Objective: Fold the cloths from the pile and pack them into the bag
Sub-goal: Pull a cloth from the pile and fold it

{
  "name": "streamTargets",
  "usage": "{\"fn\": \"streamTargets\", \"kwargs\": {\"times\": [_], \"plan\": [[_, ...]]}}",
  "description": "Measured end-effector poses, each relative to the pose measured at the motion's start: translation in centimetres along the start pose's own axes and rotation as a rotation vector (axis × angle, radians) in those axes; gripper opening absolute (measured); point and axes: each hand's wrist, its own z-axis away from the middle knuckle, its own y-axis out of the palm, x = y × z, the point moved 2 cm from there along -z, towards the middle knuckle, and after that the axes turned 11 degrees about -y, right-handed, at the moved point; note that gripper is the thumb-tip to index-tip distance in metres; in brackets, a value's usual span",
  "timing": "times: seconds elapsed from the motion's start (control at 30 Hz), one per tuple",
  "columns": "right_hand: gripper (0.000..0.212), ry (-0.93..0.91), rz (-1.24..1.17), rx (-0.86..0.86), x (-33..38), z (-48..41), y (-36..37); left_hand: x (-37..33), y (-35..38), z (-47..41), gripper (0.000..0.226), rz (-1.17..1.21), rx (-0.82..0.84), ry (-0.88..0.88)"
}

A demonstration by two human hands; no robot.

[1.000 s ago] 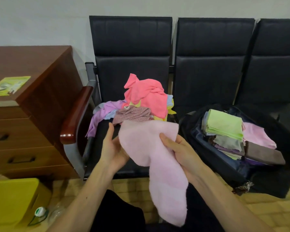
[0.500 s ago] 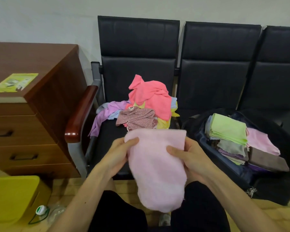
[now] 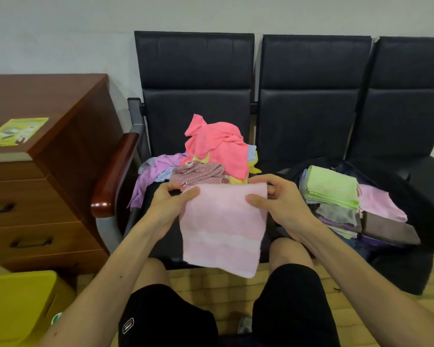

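The pink towel (image 3: 223, 226) that dangled loose a moment ago now hangs doubled and squared in front of the pile (image 3: 211, 159) — both hands, left (image 3: 172, 206) and right (image 3: 278, 204), pinching its top corners — nearly ready for the bag (image 3: 411, 196).

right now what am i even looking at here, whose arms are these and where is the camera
There is no machine here. The picture comes from one camera worn on a person's head, looking forward and down, so the two arms reaching in from the bottom are that person's own.

Both hands pinch the top edge of a pale pink towel: the left hand at its left corner, the right hand at its right corner. The towel hangs down in front of the knees.

Behind it, on the left seat of a row of black chairs, lies a pile of loose cloths with a bright pink one on top. On the next seat is an open dark bag holding folded cloths, with a green stack on top. A wooden drawer cabinet stands to the left.
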Motion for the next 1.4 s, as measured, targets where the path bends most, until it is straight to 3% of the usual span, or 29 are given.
{"fn": "streamTargets", "kwargs": {"times": [0.13,0.27,0.4,0.6,0.8,0.9,1.1,1.2,1.3,1.4], "plan": [[0.038,-0.111,0.137,0.026,0.3,-0.5,-0.4,-2.1,-0.2,1.0,0.017,-0.05,0.12,0.107],[0.051,-0.162,0.197,0.128,1.1,-0.7,-0.6,-4.2,-1.0,2.3,0.044,-0.22,0.235,0.185],[0.05,-0.208,0.248,0.174,1.4,-0.6,-0.7,-4.7,-1.6,2.8,0.049,-0.456,0.14,0.316],[0.039,-0.212,0.38,0.115,1.1,-0.5,-1.3,-4.3,-1.1,3.1,0.046,-0.681,0.039,0.412],[0.022,-0.06,0.131,-0.002,-0.1,-0.3,-3.1,-4.2,0.3,3.4,0.031,-0.986,-0.035,0.554],[0.02,0.002,0.015,-0.027,-0.1,0.0,-3.7,-4.4,1.6,4.0,0.022,-1.039,-0.053,0.605],[0.031,0.024,0.091,0.016,-0.2,0.1,-4.9,-5.4,4.3,4.4,0.026,-1.074,-0.06,0.643],[0.007,-0.038,0.046,0.077,0.0,0.5,-5.5,-6.0,5.6,4.1,0.026,-1.09,-0.043,0.647],[0.027,-0.094,0.367,0.123,-1.2,0.4,-6.2,-6.5,7.2,4.2,0.025,-1.128,-0.03,0.684],[0.025,-0.112,0.545,0.077,-2.3,0.2,-6.9,-6.6,8.5,4.1,0.021,-1.127,0.015,0.721]]}}
